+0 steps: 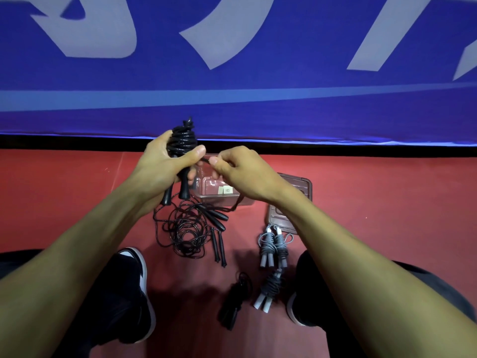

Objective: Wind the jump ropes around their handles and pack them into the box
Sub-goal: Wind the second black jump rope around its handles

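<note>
My left hand grips a black jump rope whose cord is coiled round its two upright handles. My right hand pinches the loose end of that cord just right of the coil. Below my hands a clear plastic box stands on the red floor, partly hidden. Its lid lies to the right under my right forearm. Loose black ropes with their handles lie tangled in front of the box. Two wound grey ropes lie lower right, one more grey bundle below them, and a wound black bundle beside it.
A blue banner with pale lettering stands right behind the box, its black base strip along the floor. My two shoes flank the ropes on the red floor, with dark trouser legs at both lower edges.
</note>
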`<control>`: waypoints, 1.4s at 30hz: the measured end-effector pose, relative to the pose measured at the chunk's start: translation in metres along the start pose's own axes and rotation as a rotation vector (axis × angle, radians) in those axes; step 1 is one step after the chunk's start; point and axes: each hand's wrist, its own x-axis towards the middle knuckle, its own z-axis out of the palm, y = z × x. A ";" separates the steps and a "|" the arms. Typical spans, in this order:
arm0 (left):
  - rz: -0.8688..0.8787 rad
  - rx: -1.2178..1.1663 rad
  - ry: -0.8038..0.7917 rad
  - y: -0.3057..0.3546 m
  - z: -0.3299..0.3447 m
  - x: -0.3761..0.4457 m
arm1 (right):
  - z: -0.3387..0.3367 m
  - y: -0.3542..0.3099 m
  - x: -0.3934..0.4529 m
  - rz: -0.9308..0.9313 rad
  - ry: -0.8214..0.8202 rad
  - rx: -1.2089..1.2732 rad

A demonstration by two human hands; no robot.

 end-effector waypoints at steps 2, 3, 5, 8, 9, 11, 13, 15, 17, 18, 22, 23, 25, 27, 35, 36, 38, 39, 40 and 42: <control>-0.086 -0.122 -0.055 0.002 0.003 0.000 | 0.000 0.003 0.001 0.009 -0.003 -0.014; -0.131 -0.149 -0.073 0.002 0.004 -0.001 | 0.000 0.003 0.001 0.015 -0.007 -0.017; -0.182 -0.133 -0.097 0.003 0.004 -0.003 | -0.001 0.005 0.000 0.031 -0.027 -0.012; -0.113 -0.087 -0.154 0.005 0.003 -0.004 | -0.001 0.005 -0.002 0.041 -0.071 0.027; -0.078 -0.067 -0.166 0.006 0.003 -0.005 | -0.001 0.004 -0.003 0.037 -0.083 0.049; -0.034 -0.029 -0.150 0.007 0.003 -0.006 | 0.001 0.002 -0.003 0.031 -0.095 0.102; -0.018 -0.043 -0.144 0.006 0.004 -0.006 | 0.002 -0.001 -0.002 0.030 -0.108 0.154; 0.000 -0.037 -0.160 0.007 0.005 -0.007 | 0.003 -0.003 -0.002 0.023 -0.129 0.195; 0.026 0.040 -0.147 0.005 0.006 -0.007 | 0.004 -0.003 -0.004 0.027 -0.154 0.210; 0.030 0.085 -0.128 0.005 0.006 -0.007 | 0.004 -0.003 -0.004 0.032 -0.163 0.202; 0.013 0.199 -0.086 0.001 0.003 -0.006 | 0.003 -0.001 -0.003 0.033 -0.170 0.004; 0.026 0.216 -0.075 0.000 0.003 -0.006 | 0.003 -0.001 -0.004 0.031 -0.177 -0.062; 0.046 0.232 -0.034 -0.001 0.004 -0.005 | 0.003 -0.001 -0.006 0.022 -0.184 -0.105; 0.070 0.209 0.011 -0.001 0.003 -0.003 | 0.004 -0.003 -0.006 0.015 -0.176 -0.019; -0.074 -0.218 -0.210 0.002 0.002 -0.001 | 0.004 -0.005 -0.006 -0.025 -0.044 -0.075; -0.075 -0.222 -0.216 0.001 0.003 -0.001 | 0.004 -0.005 -0.007 -0.026 -0.037 -0.087; -0.044 -0.122 -0.179 0.000 0.004 0.000 | 0.004 -0.005 -0.006 -0.032 -0.026 -0.088; -0.026 -0.072 -0.152 -0.001 0.004 0.000 | 0.005 -0.005 -0.006 -0.038 -0.023 -0.086; -0.023 -0.043 -0.126 -0.002 0.003 0.000 | 0.006 -0.005 -0.006 -0.046 -0.022 -0.084; -0.021 -0.027 -0.105 -0.003 0.002 0.000 | 0.008 -0.005 -0.005 -0.058 -0.020 -0.074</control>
